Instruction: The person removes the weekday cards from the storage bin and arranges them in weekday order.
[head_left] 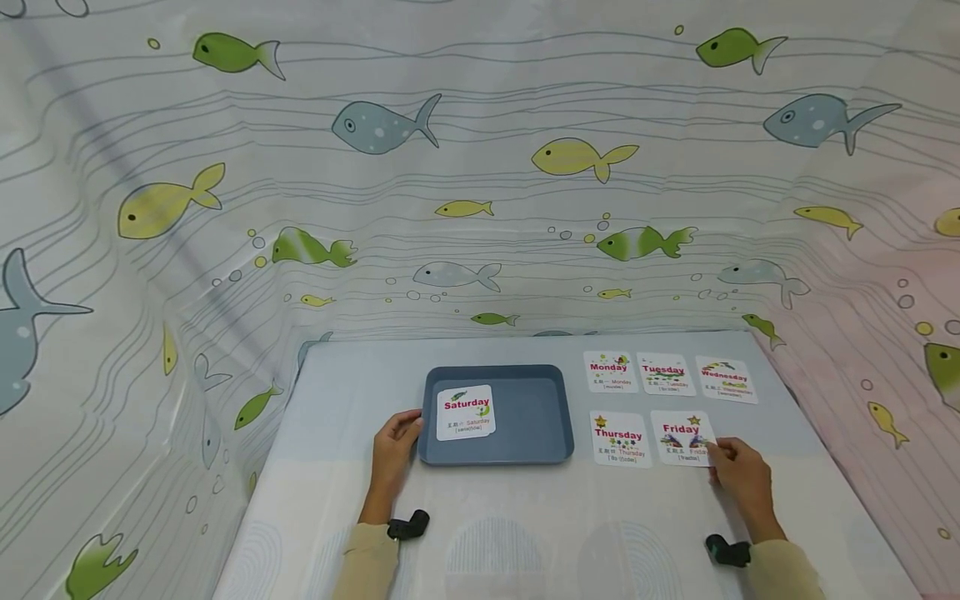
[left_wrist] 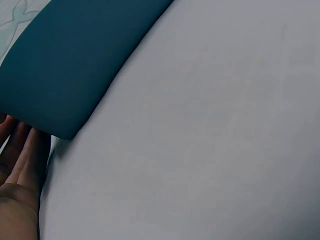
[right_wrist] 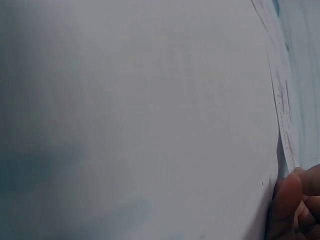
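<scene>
My left hand (head_left: pixel 396 450) grips the left edge of a blue-grey rectangular tray (head_left: pixel 525 417). In the left wrist view its fingers (left_wrist: pixel 32 155) meet the tray's rim (left_wrist: pixel 75 120). A white Saturday card (head_left: pixel 466 412) lies on the left part of the tray, with another card edge peeking out below it. My right hand (head_left: pixel 742 479) pinches the right edge of the Friday card (head_left: pixel 681 437) between thumb and fingers. Close up in the right wrist view, the thumb and fingers (right_wrist: pixel 287 200) hold the edge of a thin white card (right_wrist: pixel 285 115).
Left of the Friday card lies the Thursday card (head_left: pixel 621 439). Behind them, Monday (head_left: pixel 611 372), Tuesday (head_left: pixel 666 374) and Wednesday (head_left: pixel 726 380) cards form a row. A pale cloth (head_left: pixel 495 517) covers the table. Fish-printed sheets (head_left: pixel 480 242) enclose its back and sides.
</scene>
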